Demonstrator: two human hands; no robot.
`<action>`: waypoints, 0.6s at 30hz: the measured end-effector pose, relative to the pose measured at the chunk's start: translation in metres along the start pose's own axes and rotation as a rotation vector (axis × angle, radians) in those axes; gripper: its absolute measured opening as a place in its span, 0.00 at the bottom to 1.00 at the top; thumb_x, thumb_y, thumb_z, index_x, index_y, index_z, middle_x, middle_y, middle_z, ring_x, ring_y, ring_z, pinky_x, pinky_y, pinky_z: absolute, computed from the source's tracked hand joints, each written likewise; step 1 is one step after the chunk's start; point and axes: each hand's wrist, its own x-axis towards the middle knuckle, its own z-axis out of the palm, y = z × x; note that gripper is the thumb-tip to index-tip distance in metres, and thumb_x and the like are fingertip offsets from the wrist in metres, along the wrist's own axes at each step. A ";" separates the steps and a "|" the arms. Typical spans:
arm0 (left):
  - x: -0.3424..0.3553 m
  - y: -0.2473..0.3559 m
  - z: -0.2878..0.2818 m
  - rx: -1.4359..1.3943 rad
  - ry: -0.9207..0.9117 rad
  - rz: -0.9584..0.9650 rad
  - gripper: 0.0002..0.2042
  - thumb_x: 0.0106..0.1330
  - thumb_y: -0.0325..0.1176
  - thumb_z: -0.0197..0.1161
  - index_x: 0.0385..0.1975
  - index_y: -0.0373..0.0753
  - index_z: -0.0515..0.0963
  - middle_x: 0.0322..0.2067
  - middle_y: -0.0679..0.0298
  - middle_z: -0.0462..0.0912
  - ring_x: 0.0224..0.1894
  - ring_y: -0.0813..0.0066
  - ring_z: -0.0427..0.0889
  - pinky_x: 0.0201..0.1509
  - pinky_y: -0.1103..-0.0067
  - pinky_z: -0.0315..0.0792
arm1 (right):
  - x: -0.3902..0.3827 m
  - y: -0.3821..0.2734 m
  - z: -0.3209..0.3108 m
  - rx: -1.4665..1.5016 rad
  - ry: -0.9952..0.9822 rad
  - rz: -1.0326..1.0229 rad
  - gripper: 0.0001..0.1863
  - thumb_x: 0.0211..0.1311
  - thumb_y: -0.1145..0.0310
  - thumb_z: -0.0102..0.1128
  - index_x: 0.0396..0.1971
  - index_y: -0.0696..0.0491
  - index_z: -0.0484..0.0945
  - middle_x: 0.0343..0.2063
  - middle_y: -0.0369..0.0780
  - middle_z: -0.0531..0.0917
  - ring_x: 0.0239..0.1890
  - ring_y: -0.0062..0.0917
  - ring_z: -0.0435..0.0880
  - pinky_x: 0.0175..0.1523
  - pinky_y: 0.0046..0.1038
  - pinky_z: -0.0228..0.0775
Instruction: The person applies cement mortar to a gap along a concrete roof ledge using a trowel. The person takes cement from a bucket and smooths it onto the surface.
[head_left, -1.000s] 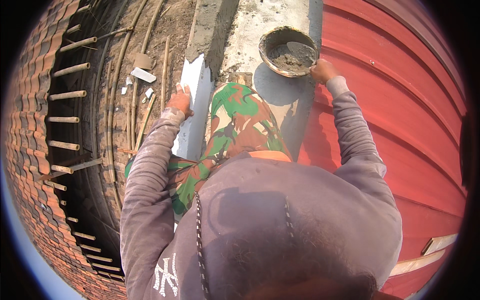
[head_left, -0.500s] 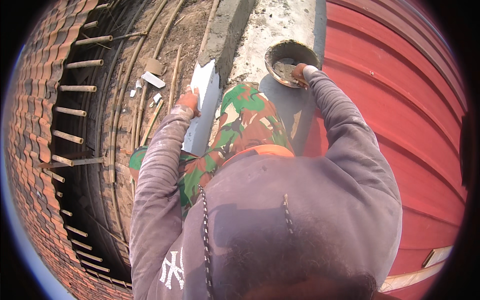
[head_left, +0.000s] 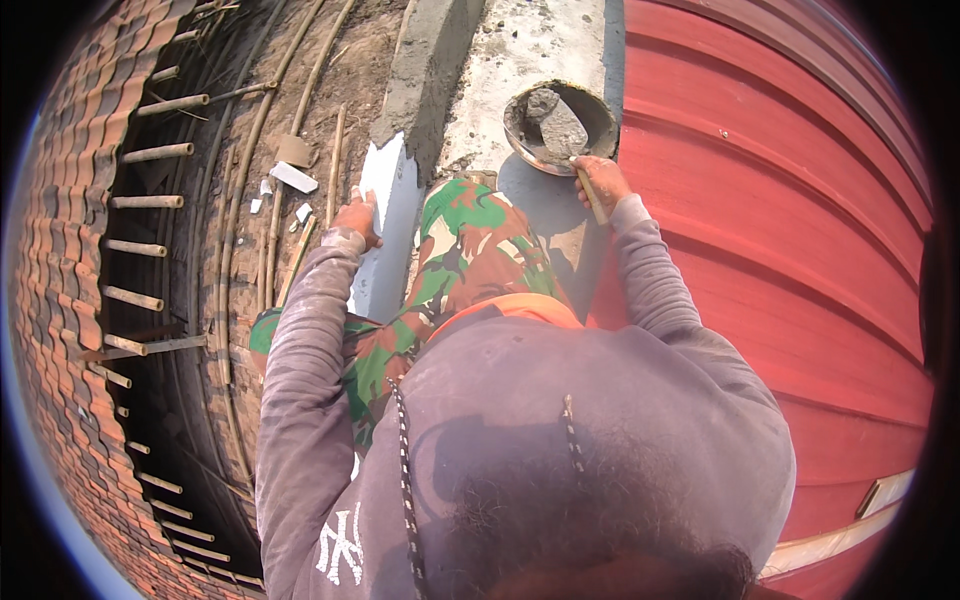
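Observation:
My right hand [head_left: 607, 183] is closed round the wooden handle of a trowel [head_left: 566, 134], whose blade lies over a round bowl [head_left: 517, 137] and carries a lump of wet grey mortar [head_left: 543, 103]. The bowl stands on the pale ledge to the right of the low wall, with mortar smeared inside it. On the left, my left hand [head_left: 357, 218] rests with fingers apart on the edge of a smooth white block [head_left: 388, 200] in that wall. Beyond the block, rough grey mortar [head_left: 425, 75] covers the wall.
A red ribbed metal roof [head_left: 760, 220] slopes along the right. To the left lie bamboo poles [head_left: 262, 110], white broken pieces [head_left: 294, 177] and bare earth. Clay roof tiles [head_left: 75, 200] with jutting poles line the far left. My camouflage-clad knee [head_left: 480, 225] is between the arms.
My right hand has drawn back from inside the bowl to its near rim, and the trowel's blade with mortar now shows. My left hand still rests on the white block.

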 end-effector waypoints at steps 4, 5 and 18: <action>-0.004 0.009 -0.006 -0.027 -0.006 -0.030 0.57 0.48 0.36 0.84 0.78 0.43 0.52 0.77 0.44 0.50 0.73 0.43 0.66 0.76 0.62 0.65 | 0.015 -0.012 -0.002 0.139 -0.029 0.190 0.13 0.70 0.57 0.59 0.36 0.52 0.76 0.22 0.34 0.77 0.18 0.20 0.76 0.22 0.26 0.73; -0.006 0.007 -0.007 -0.022 -0.011 -0.039 0.57 0.48 0.36 0.84 0.78 0.44 0.52 0.77 0.44 0.50 0.73 0.43 0.65 0.75 0.62 0.65 | 0.017 -0.014 0.001 0.136 -0.020 0.177 0.13 0.69 0.58 0.57 0.37 0.54 0.77 0.23 0.36 0.77 0.19 0.23 0.77 0.21 0.29 0.73; -0.003 0.010 -0.008 0.020 -0.055 -0.050 0.58 0.51 0.36 0.83 0.79 0.40 0.47 0.78 0.41 0.44 0.70 0.37 0.68 0.73 0.63 0.69 | 0.009 -0.012 0.071 0.486 -0.005 -0.120 0.15 0.69 0.60 0.55 0.44 0.56 0.78 0.24 0.39 0.78 0.19 0.23 0.77 0.21 0.28 0.72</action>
